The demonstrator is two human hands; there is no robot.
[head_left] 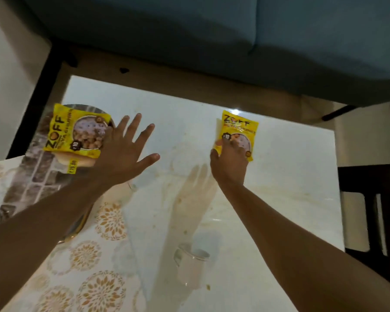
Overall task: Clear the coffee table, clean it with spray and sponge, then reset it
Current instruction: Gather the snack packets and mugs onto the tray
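The white glossy coffee table (291, 167) fills the middle of the view, with faint stains and crumbs on it. A yellow snack packet (77, 129) lies on a tray at the far left. My left hand (124, 152) hovers beside that packet with fingers spread and straight, its edge touching the packet. A second yellow snack packet (240, 131) lies further right. My right hand (230, 161) grips the second packet's near edge, fingers on top and thumb at its left side. A white cup (191, 264) lies tipped over near the table's front.
A patterned cloth (95, 266) with orange flowers covers the near left. The tray (32, 176) holds other wrapped items under the left packet. A blue sofa (234, 37) runs along the far side. Dark furniture (374, 210) stands at the right.
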